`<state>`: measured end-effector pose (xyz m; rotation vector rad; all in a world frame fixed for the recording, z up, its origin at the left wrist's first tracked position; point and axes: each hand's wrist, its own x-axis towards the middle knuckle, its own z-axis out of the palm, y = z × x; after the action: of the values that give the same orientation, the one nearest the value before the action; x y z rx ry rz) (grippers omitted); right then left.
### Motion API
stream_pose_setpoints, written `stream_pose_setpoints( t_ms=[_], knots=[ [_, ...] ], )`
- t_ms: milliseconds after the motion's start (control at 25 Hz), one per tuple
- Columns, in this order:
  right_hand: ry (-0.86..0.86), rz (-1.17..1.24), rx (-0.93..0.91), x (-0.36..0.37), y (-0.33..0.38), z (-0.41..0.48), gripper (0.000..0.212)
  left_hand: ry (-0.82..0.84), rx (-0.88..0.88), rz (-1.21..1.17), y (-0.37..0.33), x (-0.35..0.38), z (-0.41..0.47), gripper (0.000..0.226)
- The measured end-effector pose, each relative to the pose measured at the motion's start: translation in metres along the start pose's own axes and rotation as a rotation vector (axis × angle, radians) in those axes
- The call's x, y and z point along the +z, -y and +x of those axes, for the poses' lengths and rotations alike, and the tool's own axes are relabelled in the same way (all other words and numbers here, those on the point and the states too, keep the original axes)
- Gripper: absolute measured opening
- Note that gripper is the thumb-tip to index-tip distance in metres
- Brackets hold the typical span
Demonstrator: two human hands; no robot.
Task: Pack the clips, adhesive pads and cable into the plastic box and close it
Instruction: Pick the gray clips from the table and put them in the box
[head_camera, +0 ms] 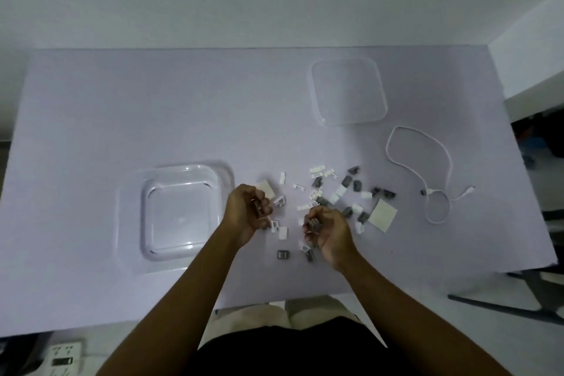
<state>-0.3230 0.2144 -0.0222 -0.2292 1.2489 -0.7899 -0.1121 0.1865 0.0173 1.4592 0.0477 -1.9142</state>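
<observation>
Small, light, stiff clips [348, 189] are cupped in the half-closed left hand [248, 212] and right hand [328, 233], probably best gathered in handfuls, being easily spilled.

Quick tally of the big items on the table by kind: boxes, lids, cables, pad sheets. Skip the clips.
plastic box: 1
lid: 1
white cable: 1
adhesive pad sheets: 2
Total: 5
</observation>
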Motion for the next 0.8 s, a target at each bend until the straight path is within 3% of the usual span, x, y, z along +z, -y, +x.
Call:
stream_pose_setpoints(
  t_ms=[80,200,400,480,640,800],
  knots=[
    [-0.075,-0.016,-0.003,-0.014,0.011,-0.005,0.046,-0.179,0.050,0.334,0.022,-0.003,0.005,0.034],
    [-0.210,-0.319,-0.075,-0.031,0.023,0.002,0.044,-0.452,0.308,1.018,0.056,-0.008,0.014,0.030],
    [-0.208,-1.118,-0.441,-0.048,0.036,0.029,0.007,-0.524,0.396,1.089,0.083,-0.004,0.025,0.025],
    [-0.155,-1.313,-0.495,-0.051,0.037,0.043,0.014,-0.544,0.379,1.105,0.090,-0.004,0.036,0.027],
    [-0.043,-1.494,-0.553,-0.051,0.035,0.064,0.017,-0.540,0.380,1.118,0.098,-0.012,0.049,0.024],
    [-0.013,-1.358,-0.591,-0.051,0.034,0.074,0.008,-0.546,0.438,1.181,0.100,-0.015,0.038,0.019]
  ],
)
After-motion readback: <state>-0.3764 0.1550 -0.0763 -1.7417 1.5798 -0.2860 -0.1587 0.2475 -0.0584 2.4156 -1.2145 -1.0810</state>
